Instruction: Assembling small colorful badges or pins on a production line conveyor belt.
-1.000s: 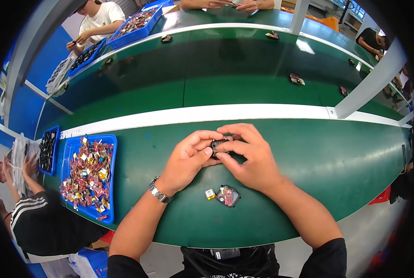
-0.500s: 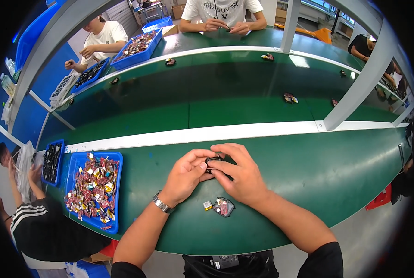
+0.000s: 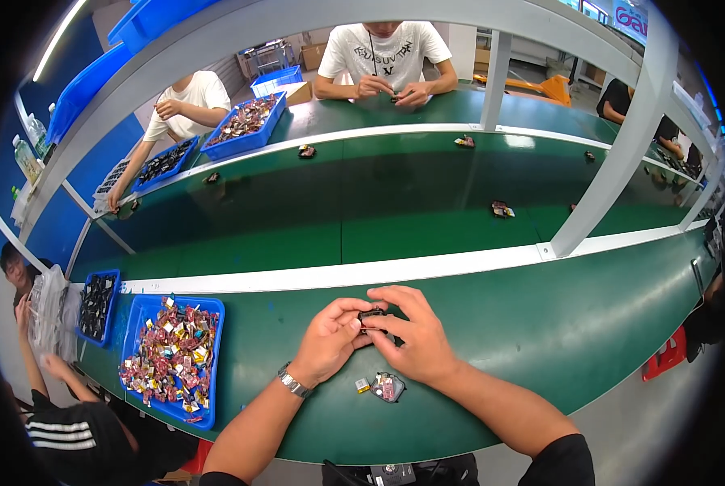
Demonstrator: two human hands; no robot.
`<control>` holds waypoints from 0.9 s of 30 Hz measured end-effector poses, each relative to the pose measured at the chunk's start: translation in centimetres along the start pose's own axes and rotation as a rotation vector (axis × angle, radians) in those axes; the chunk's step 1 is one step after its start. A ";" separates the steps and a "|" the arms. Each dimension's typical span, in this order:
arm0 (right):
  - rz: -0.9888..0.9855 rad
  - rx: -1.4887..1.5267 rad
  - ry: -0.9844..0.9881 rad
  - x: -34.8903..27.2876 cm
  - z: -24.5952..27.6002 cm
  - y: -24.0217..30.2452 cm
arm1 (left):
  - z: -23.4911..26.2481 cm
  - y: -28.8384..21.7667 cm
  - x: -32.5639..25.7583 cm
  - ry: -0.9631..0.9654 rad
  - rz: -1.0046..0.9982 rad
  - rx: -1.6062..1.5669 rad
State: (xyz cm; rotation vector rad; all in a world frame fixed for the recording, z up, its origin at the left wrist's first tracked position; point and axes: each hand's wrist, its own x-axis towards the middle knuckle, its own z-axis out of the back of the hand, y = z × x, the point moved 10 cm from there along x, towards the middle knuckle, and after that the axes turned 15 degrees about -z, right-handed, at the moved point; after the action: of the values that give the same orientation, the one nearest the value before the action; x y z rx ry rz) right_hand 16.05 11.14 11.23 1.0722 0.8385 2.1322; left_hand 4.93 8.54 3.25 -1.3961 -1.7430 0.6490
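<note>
My left hand point(image 3: 327, 340) and my right hand point(image 3: 417, 338) meet over the green table and hold a small black plastic casing point(image 3: 371, 314) between the fingertips. The fingers cover much of it, so its inside is hard to make out. On the tabletop just below my hands lies an open dark casing point(image 3: 389, 387) with a reddish circuit board in it. Close against its left side is a small silver-and-yellow battery cell point(image 3: 362, 385); whether a wire joins the two I cannot tell.
Left of my hands stands a blue tray point(image 3: 217, 356) heaped with red boards and cells, beside a smaller blue tray point(image 3: 117, 283) of black parts. Beyond a white rail point(image 3: 330, 278), several assemblies lie on a green belt point(image 3: 395, 235). A grey post point(image 3: 613, 162) rises at right. Co-workers sit around.
The whole view has tilted up, so everything sits lower in the picture. My hands keep their hold on the casing with little finger movement. The far-left co-worker's arm now reaches down to the belt.
</note>
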 end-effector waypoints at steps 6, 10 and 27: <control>0.006 0.038 -0.019 0.1 0.1 0.2 | 0.0 0.3 0.0 0.003 -0.013 -0.024; 0.022 0.083 0.040 0.2 0.1 1.2 | -0.1 -0.3 0.0 -0.005 -0.053 -0.016; -0.037 0.089 -0.003 0.2 -0.1 0.1 | 0.0 -0.3 -0.2 -0.043 -0.038 -0.023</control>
State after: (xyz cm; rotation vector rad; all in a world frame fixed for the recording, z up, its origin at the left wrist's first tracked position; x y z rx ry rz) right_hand 15.83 11.15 11.31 1.0957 0.9521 2.0796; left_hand 4.78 8.27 3.45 -1.3707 -1.8120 0.6442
